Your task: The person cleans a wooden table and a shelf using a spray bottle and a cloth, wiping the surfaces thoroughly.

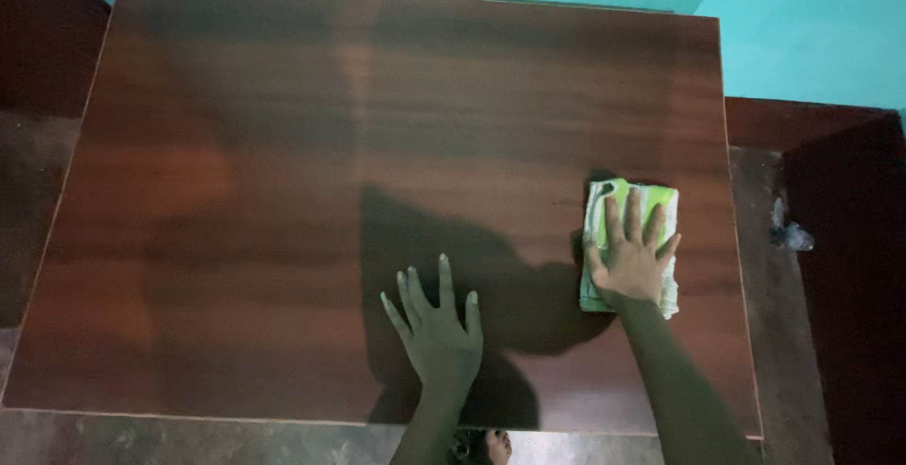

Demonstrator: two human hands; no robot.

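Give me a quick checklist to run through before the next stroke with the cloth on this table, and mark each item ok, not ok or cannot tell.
1. Right hand flat on the green and white cloth, fingers spread: ok.
2. Cloth lying flat on the wooden table, wholly on the top, near its right edge: ok.
3. Left hand resting palm down on the bare tabletop, apart from the cloth: ok.
4. Tabletop free of other objects in the cloth's path: ok, only shadows show.
5. Cloth wet or dry: cannot tell.
6. Small crumpled item on the floor to the right, off the table: ok.
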